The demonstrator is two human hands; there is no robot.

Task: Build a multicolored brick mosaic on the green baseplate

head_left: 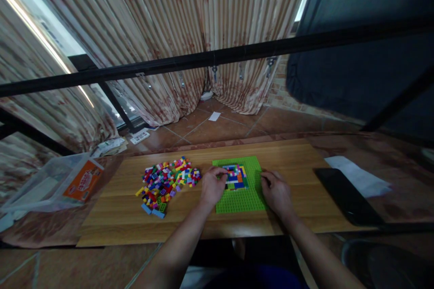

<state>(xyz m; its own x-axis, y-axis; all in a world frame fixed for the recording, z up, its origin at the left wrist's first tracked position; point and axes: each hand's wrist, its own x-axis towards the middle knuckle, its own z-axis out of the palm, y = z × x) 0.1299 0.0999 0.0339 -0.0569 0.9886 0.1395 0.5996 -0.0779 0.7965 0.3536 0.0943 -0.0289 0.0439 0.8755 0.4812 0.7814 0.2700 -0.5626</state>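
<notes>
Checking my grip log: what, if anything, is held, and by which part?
Cannot tell: left hand is at the left of the brick build, right hand at the right edge of the green baseplate.

You're riding on one view, the camera on your head, facing forward and down along your forearms point(185, 246), which enter from the bottom edge. It stands back enough to catch the whole worktop point(115, 207), your left hand point(213, 184) and right hand point(276, 192) small below the middle, plus the tiled floor point(233, 124) beyond and, farther off, curtains point(237, 18) across much of the top.
</notes>
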